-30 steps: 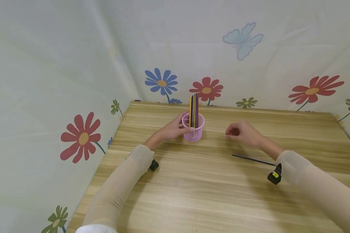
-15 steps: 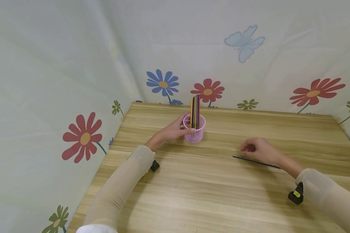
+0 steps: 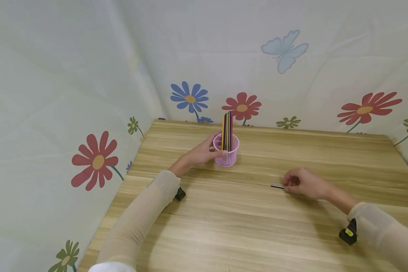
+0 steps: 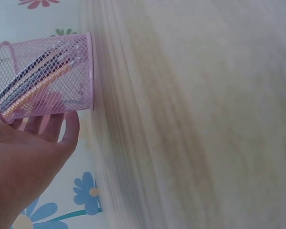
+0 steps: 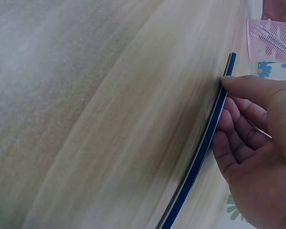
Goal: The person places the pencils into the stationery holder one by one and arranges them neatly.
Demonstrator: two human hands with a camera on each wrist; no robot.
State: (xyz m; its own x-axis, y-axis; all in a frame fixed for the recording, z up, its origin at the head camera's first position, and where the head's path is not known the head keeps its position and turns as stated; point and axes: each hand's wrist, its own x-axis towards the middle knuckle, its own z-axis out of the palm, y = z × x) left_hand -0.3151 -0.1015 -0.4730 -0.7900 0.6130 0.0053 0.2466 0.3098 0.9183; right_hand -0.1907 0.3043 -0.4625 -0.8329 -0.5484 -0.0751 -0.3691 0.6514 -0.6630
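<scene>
A pink mesh pencil cup (image 3: 229, 160) stands upright on the table, with several colored pencils (image 3: 227, 130) leaning together inside. My left hand (image 3: 200, 152) holds it from the left, thumb on the near side and fingers behind. In the left wrist view those fingers wrap the mesh of the cup (image 4: 91, 71). To the right, my right hand (image 3: 307, 184) pinches a dark blue pencil (image 5: 200, 152) near one end, thumb on top and the other fingers curled. From the head, only a short tip of it shows past the fingers; the hand covers the rest.
The wood-grain table (image 3: 204, 234) runs back to a pale cloth backdrop (image 3: 224, 45) printed with flowers and a butterfly. Another cloth wall borders the left edge. A small black wrist camera (image 3: 348, 232) hangs under the right sleeve.
My right hand has drawn back and right from beside the cup, lowered onto the loose pencil and taken it between thumb and fingers. The left hand and cup have stayed put.
</scene>
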